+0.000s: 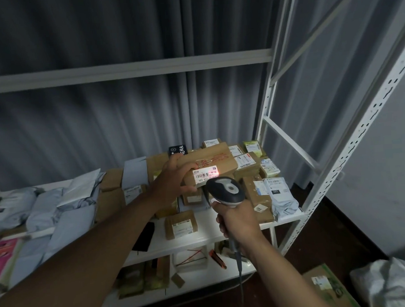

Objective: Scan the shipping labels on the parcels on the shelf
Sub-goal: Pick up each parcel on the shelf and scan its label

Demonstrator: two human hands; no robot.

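My left hand grips the near left end of a brown cardboard parcel and tilts it up above the pile on the white shelf. Its white shipping label faces me, with a red scanner glow on the label's right end. My right hand holds the handle of a grey and white barcode scanner, whose head points at that label from just below. The scanner's cable hangs down past my wrist.
Many more brown boxes with labels are piled on the right of the shelf. Grey poly mailers lie on the left. A small box and a black flat item sit at the front edge. The white upright stands right. Boxes fill the lower shelf.
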